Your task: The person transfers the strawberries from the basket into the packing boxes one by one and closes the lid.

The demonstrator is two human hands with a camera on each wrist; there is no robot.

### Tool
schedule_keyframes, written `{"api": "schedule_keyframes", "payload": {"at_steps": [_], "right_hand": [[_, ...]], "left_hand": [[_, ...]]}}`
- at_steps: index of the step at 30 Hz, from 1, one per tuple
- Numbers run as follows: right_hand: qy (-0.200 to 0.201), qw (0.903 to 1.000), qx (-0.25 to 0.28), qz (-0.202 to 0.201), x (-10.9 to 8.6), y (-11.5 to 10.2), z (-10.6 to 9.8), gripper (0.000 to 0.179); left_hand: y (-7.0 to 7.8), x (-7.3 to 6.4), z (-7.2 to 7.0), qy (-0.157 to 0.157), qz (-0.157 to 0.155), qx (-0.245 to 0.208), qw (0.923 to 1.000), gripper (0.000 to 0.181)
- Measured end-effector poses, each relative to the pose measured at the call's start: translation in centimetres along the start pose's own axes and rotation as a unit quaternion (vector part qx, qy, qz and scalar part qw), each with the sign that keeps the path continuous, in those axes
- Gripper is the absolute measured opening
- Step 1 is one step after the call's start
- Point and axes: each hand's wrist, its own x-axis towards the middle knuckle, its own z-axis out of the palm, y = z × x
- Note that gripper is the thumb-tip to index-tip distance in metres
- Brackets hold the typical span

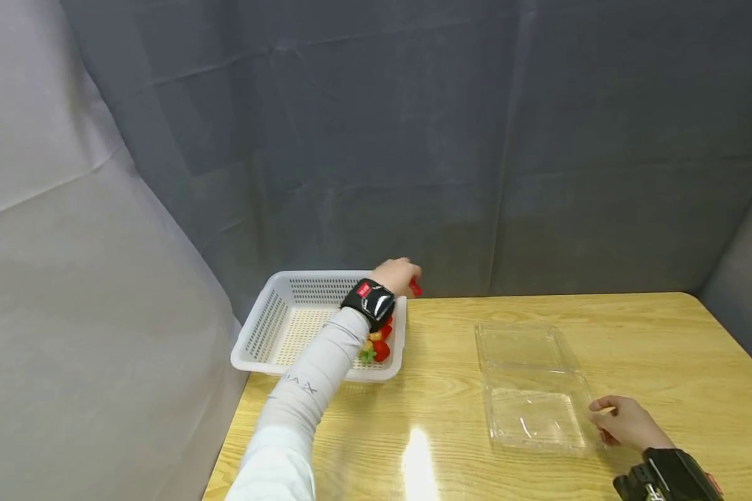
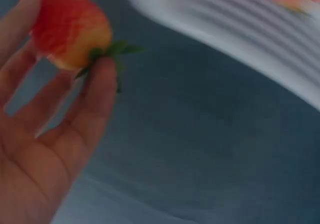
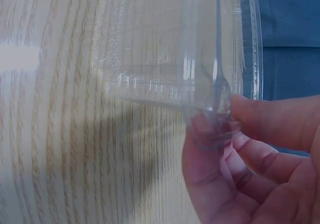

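Note:
My left hand (image 1: 397, 275) pinches a red strawberry (image 2: 70, 23) with green leaves and a yellowish base, just past the right rim of the white basket (image 1: 244, 355). In the left wrist view the fingers (image 2: 100, 98) hold it near its leafy end. More strawberries (image 1: 381, 350) lie in the right part of the basket, partly hidden by the left forearm. On the right, my right hand (image 1: 629, 422) grips the near right edge of a clear plastic clamshell box (image 1: 533, 414), thumb and fingers around its rim. The box stands with its lid folded back.
The wooden table (image 1: 451, 396) runs up to a dark grey cloth (image 1: 363, 153) at the back. Pale cloth (image 1: 88, 278) hangs along the left side, close to the basket. The clamshell box stands to the right of the basket with bare tabletop between them.

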Motion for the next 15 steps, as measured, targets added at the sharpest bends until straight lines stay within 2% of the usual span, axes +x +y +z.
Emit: {"api": "schedule_keyframes", "payload": {"at_steps": [1,3,5,7,9,11,15], "right_hand": [[-0.002,1.0,0.003,-0.002,0.1,0.0,0.1,0.032],[-0.001,1.0,0.007,-0.004,0.2,-0.1,0.4,0.031],[0.001,1.0,0.006,-0.004,0.4,-0.2,0.6,0.03],[0.002,1.0,0.004,-0.004,0.4,-0.4,0.8,0.03],[0.007,1.0,0.001,-0.006,0.4,-0.6,1.0,0.029],[0.009,0.9999,0.0,-0.01,0.3,-0.8,1.1,0.029],[0.011,0.9999,-0.003,-0.011,0.1,-0.7,1.1,0.03]], "left_hand": [[1.9,0.0,-0.6,0.01,0.031,-0.005,0.9995,0.024],[5.6,0.0,-0.7,0.021,0.087,-0.001,0.996,0.029],[9.1,0.0,0.5,0.026,0.13,-0.003,0.9912,0.032],[12.0,-0.1,2.9,0.032,0.165,-0.008,0.9857,0.032],[14.4,-0.4,5.6,0.025,0.177,-0.008,0.9839,0.031],[16.2,-0.8,8.6,0.018,0.176,0.002,0.9842,0.031],[19.0,-1.5,13.4,-0.011,0.163,0.065,0.9845,0.03]]}}
